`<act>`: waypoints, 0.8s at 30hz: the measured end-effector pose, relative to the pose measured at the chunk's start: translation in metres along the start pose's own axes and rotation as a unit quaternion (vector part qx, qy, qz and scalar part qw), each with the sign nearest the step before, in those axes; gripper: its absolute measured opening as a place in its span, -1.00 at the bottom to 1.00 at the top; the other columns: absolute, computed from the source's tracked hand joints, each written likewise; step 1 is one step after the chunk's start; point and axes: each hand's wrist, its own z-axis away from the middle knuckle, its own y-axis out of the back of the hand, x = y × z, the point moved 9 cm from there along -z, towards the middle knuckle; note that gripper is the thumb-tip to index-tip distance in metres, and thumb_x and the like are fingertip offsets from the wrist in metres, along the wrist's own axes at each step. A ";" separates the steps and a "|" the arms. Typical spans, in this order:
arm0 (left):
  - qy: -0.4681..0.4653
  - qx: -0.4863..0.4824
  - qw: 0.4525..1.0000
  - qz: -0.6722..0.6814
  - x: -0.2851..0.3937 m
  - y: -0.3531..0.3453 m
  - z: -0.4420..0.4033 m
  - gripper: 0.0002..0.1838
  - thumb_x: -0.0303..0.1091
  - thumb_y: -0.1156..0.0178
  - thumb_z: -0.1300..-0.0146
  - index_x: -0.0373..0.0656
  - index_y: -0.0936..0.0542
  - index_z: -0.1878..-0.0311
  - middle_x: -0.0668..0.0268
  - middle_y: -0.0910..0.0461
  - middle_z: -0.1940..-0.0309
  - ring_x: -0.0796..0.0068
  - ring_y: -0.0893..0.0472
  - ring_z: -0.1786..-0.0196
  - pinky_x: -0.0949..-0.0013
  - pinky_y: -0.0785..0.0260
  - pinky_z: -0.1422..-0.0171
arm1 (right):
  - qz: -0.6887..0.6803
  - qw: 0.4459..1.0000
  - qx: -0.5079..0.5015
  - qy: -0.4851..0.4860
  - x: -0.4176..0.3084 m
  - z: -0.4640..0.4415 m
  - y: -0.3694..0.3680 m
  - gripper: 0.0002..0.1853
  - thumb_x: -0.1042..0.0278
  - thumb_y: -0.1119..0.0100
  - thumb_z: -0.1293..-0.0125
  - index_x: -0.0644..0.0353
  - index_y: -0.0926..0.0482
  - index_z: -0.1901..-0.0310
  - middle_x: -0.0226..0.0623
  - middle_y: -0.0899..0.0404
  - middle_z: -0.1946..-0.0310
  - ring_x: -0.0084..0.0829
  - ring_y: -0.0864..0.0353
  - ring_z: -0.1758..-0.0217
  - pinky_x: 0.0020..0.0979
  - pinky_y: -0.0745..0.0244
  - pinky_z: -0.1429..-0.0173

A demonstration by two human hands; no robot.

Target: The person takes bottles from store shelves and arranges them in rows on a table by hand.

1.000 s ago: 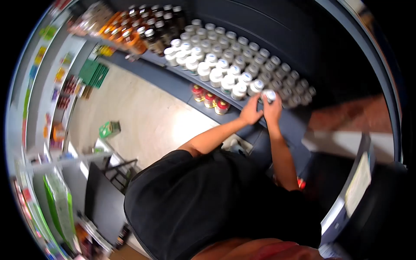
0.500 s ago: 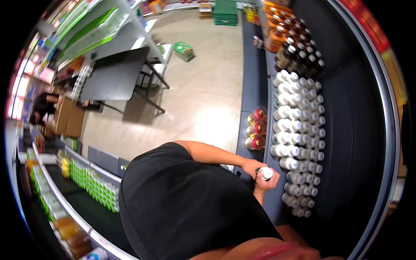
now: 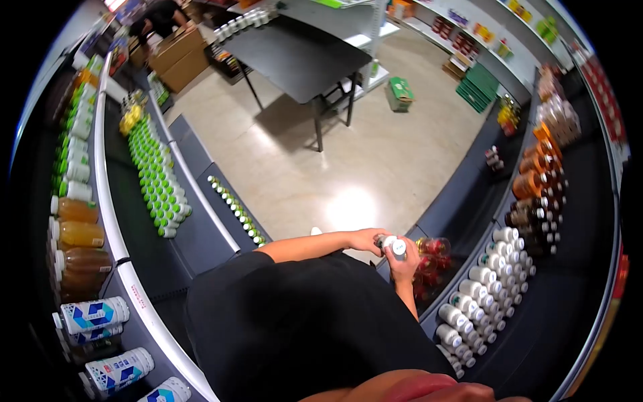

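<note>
A small bottle with a white cap (image 3: 399,246) is held between my two hands in front of my chest. My right hand (image 3: 404,266) wraps around it from the near right side, while my left hand (image 3: 368,239) closes on its left side. Just right of the hands, red-topped clear bottles (image 3: 434,254) stand on the lower ledge. Beyond them, rows of white-capped bottles (image 3: 482,285) similar to the held one fill part of the right shelf (image 3: 536,315). The held bottle's label is mostly hidden by my fingers.
Dark and orange bottles (image 3: 536,181) continue along the right shelf. To my left, another shelf carries green-capped bottles (image 3: 157,181) and large blue-and-white bottles (image 3: 94,313). Ahead are a black table (image 3: 301,57), a green box (image 3: 400,94), green crates (image 3: 477,87) and a person beside a cardboard box (image 3: 177,60).
The view has swung left, so the table and shelves appear farther right. My hands, still around the bottle, now appear farther from the rows of white-capped bottles.
</note>
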 end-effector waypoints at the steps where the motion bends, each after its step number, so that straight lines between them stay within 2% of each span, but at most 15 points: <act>1: -0.002 0.027 1.000 -0.001 0.001 0.023 0.014 -0.26 -0.62 -0.37 -0.05 -0.21 -0.33 -0.34 0.18 -0.59 -0.01 0.42 -0.61 -0.03 0.34 -0.48 -0.11 | -0.012 0.999 -0.029 0.006 -0.007 -0.011 -0.020 -0.60 0.39 -0.52 0.07 0.27 -0.63 0.16 -0.12 -0.66 0.19 -0.09 -0.63 0.12 -0.21 -0.52 -0.01; 4: -0.019 0.134 0.990 0.045 0.019 0.080 0.072 -0.26 -0.59 -0.37 -0.09 -0.21 -0.31 -0.36 0.16 -0.60 0.00 0.41 -0.64 0.01 0.34 -0.50 -0.10 | -0.044 0.993 -0.107 0.021 -0.030 -0.045 -0.088 -0.59 0.38 -0.54 0.06 0.27 -0.64 0.14 -0.12 -0.68 0.14 -0.11 -0.64 0.05 -0.24 -0.53 -0.05; 7: -0.022 0.191 0.979 0.063 0.014 0.133 0.116 -0.23 -0.62 -0.34 -0.11 -0.17 -0.27 -0.41 0.20 -0.58 0.00 0.46 -0.60 -0.02 0.36 -0.47 -0.13 | -0.086 0.983 -0.160 0.037 -0.058 -0.070 -0.155 -0.59 0.37 -0.54 0.06 0.27 -0.64 0.13 -0.14 -0.68 0.12 -0.14 -0.64 0.04 -0.24 -0.53 -0.05; 11: -0.042 0.271 0.959 0.075 0.018 0.189 0.167 -0.22 -0.67 -0.32 -0.08 -0.17 -0.27 -0.39 0.19 -0.57 -0.02 0.43 -0.59 -0.04 0.33 -0.48 -0.14 | -0.112 0.970 -0.210 0.056 -0.091 -0.088 -0.229 -0.57 0.36 -0.56 0.04 0.25 -0.65 0.10 -0.14 -0.68 0.07 -0.19 -0.65 -0.01 -0.28 -0.53 -0.07; 18: -0.065 0.284 0.954 0.067 -0.007 0.270 0.196 -0.20 -0.68 -0.34 -0.05 -0.19 -0.27 -0.39 0.27 -0.55 0.00 0.49 -0.55 -0.03 0.37 -0.44 -0.11 | -0.120 0.946 -0.297 0.044 -0.106 -0.122 -0.313 -0.56 0.30 -0.56 0.01 0.23 -0.66 0.07 -0.19 -0.69 0.08 -0.26 -0.67 0.04 -0.32 -0.54 0.00; 19: -0.082 0.306 0.946 0.073 -0.007 0.283 0.199 -0.21 -0.55 -0.43 0.01 -0.21 -0.33 -0.35 0.28 -0.56 0.10 0.50 -0.56 0.04 0.39 -0.44 -0.06 | -0.126 0.938 -0.324 0.008 -0.104 -0.129 -0.326 -0.55 0.31 -0.55 0.01 0.26 -0.66 0.06 -0.17 -0.68 0.08 -0.25 -0.66 0.02 -0.30 -0.56 -0.03; 22: -0.060 0.313 0.943 0.091 0.004 0.320 0.206 -0.19 -0.68 -0.35 -0.05 -0.21 -0.26 -0.40 0.30 -0.54 0.02 0.52 -0.54 -0.01 0.38 -0.42 -0.11 | -0.122 0.931 -0.345 -0.009 -0.100 -0.154 -0.367 -0.54 0.27 -0.56 0.00 0.25 -0.66 0.06 -0.18 -0.68 0.09 -0.29 -0.67 0.05 -0.33 -0.56 0.03; 24: -0.051 0.332 0.940 0.064 0.008 0.362 0.206 -0.19 -0.66 -0.36 -0.05 -0.23 -0.25 -0.40 0.31 -0.54 0.01 0.52 -0.54 -0.03 0.38 -0.42 -0.11 | -0.131 0.932 -0.337 -0.005 -0.093 -0.178 -0.400 -0.54 0.24 -0.55 -0.01 0.25 -0.65 0.06 -0.21 -0.69 0.11 -0.33 -0.68 0.11 -0.37 -0.54 0.09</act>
